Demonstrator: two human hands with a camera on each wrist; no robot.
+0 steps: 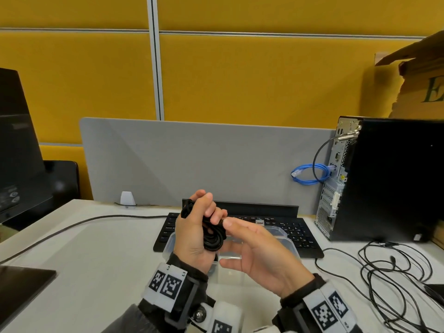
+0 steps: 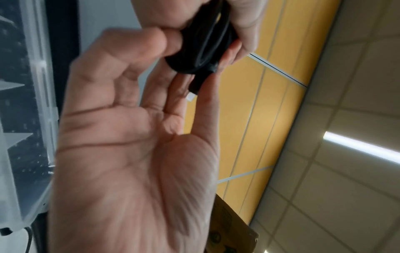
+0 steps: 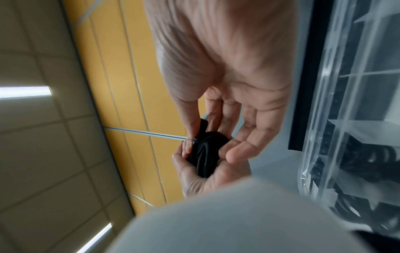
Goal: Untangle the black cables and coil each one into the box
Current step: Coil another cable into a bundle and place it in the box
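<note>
My left hand [image 1: 204, 219] grips a small coiled black cable [image 1: 213, 239] [image 2: 201, 42] [image 3: 205, 154] above the clear plastic box [image 1: 287, 239]. My right hand [image 1: 227, 222] faces it palm to palm. Its thumb and forefinger pinch the cable's plug end [image 2: 195, 83], and its other fingers are relaxed. In the right wrist view the coil lies in my left palm. Through the box wall [image 3: 346, 85] I see dark coils inside. A tangle of loose black cables [image 1: 396, 272] lies on the desk to the right.
The box sits at the front of a black keyboard [image 1: 298, 231]. A PC tower [image 1: 384, 179] with a blue cable [image 1: 310, 173] stands at the right. A monitor [image 1: 19, 145] is on the left, and a black lead [image 1: 72, 224] crosses the desk.
</note>
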